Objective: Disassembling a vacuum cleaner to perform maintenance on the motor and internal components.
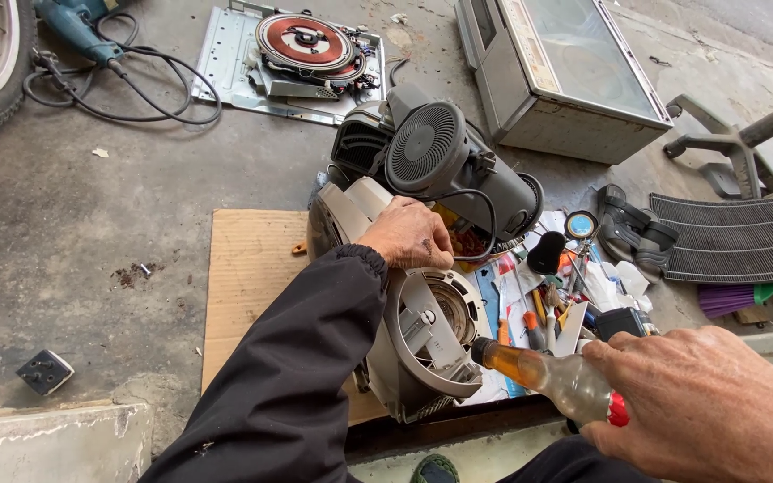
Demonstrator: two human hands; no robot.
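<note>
A stained concrete floor (pixel 91 233) carried a cardboard sheet (pixel 248 277) under a grey fan housing (pixel 422 331). The left hand (pixel 409 234) pressed curled on its top. The right hand (pixel 704 402) gripped a small bottle (pixel 552 374) holding amber liquid, nozzle at the housing's rim. Tools (pixel 547 295) lay jumbled to the right, hard to distinguish.

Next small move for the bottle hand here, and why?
Probably tip the bottle a little further down. Its dark nozzle already points into the open grey housing near the round hub, the amber liquid sits toward the neck, and the left hand steadies the housing; right hand holds the bottle.
</note>
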